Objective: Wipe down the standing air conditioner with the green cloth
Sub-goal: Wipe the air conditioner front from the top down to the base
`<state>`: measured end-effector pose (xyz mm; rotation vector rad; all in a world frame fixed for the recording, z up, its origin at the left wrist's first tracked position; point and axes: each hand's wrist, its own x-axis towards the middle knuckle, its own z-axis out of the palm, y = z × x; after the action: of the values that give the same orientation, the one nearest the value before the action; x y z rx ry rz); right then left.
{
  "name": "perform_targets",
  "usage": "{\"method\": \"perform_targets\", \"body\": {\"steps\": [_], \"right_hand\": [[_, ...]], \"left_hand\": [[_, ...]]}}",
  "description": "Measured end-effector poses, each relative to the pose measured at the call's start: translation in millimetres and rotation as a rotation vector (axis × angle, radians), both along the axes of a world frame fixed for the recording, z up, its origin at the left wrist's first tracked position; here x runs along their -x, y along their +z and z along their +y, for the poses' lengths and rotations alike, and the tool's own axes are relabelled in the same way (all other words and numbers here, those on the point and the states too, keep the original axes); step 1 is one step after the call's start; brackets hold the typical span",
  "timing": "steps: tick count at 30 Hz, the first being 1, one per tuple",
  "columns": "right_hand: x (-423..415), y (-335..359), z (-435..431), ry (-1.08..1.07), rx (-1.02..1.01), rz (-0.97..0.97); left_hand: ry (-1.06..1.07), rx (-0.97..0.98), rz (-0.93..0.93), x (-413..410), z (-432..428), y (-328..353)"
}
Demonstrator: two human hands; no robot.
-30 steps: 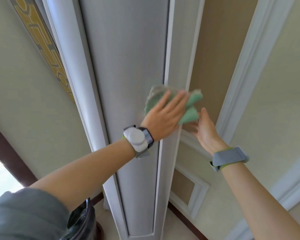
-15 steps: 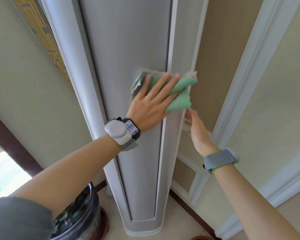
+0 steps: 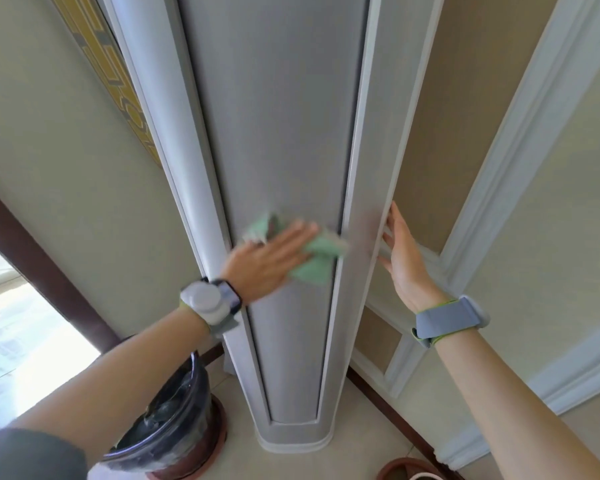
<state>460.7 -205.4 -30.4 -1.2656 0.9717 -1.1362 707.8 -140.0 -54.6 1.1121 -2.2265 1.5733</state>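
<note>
Head view, from near to far: a grey sleeve (image 3: 32,455) sits at the lower left corner, and beside it on the floor stands a dark glazed pot (image 3: 174,410) on a brown saucer, just beside the foot of the standing air conditioner (image 3: 284,133). A second brown rim shows at the bottom edge to the right.

Further out, the left hand (image 3: 269,263) lies flat with fingers spread, pressing the green cloth (image 3: 312,261) against the grey front panel at about mid-height of the visible column; the cloth is bunched under the fingers and blurred, which suggests it is sliding. The left wrist carries a watch and a white round device (image 3: 205,301). The right hand (image 3: 400,252) is wide open and holds nothing; its fingers rest against the right edge of the unit, probably to steady it. A grey strap (image 3: 451,320) wraps that wrist.

Risks, as I judge them: the bunched cloth could slip out from under the flat palm since nothing grips it, and a hard sideways push could rock the tall unit toward the pot. The watch or device might scrape the panel.

No brand, label or writing can be read; the watch face is too blurred.
</note>
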Motion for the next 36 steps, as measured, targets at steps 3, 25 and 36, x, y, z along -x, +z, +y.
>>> {"method": "perform_targets", "body": {"steps": [3,25,36], "right_hand": [[2.8,-0.5,1.1,0.02,-0.04,0.025],[-10.3,-10.6,12.5,0.017,0.005,0.022],[-16.0,-14.3,14.8,0.001,0.024,0.026]], "left_hand": [[0.07,0.246,0.439,-10.6,-13.4,73.9],[-0.068,0.321,1.492,-53.8,52.8,84.0],[0.093,-0.164,2.068,-3.8,36.2,-65.4]]}}
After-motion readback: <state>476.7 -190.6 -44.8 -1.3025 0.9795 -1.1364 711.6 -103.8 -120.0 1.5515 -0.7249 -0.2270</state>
